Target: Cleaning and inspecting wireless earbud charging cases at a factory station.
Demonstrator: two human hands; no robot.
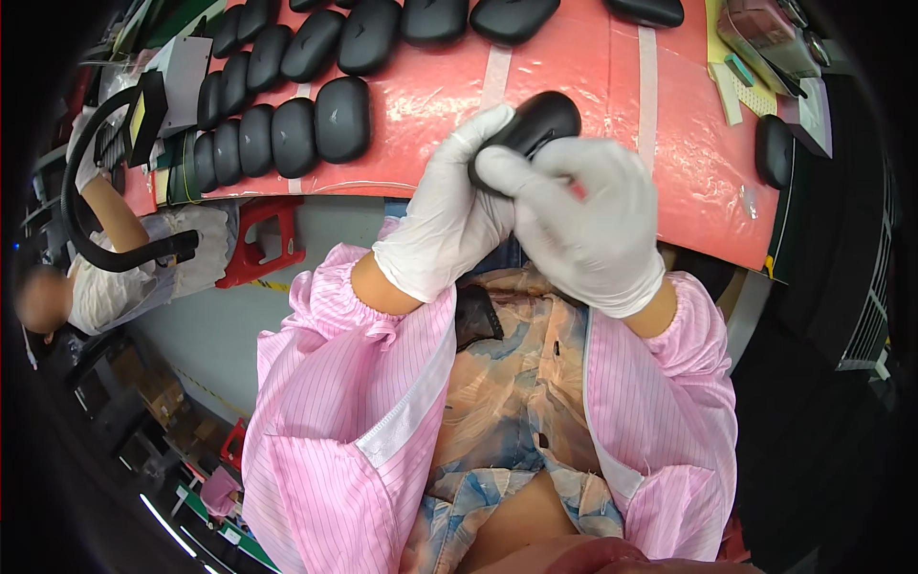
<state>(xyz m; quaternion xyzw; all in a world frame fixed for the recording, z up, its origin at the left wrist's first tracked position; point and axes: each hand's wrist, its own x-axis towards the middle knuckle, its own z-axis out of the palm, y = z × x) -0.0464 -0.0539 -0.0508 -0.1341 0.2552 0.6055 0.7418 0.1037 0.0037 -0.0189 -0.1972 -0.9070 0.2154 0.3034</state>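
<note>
A glossy black case (pixel 552 117), oval and rounded like an earbud case, is held tilted above the front of the table. My left hand (pixel 449 196), in a white glove, grips it from the left and below, with the thumb along its side. Close on its right side is my right hand (pixel 588 220), also white-gloved and partly blurred. Its thumb reaches across the front of the case and its fingers are curled. A small reddish patch shows between those fingers; I cannot tell what it is.
Rows of similar black cases (pixel 342 120) lie on the red mat (pixel 430 115) at left and back. A single case (pixel 773 151) rests by the right edge, near a clear box (pixel 755 29). A black flexible arm (pixel 81 230) curves at left, beside another person (pixel 143 258) and a red stool (pixel 263 239).
</note>
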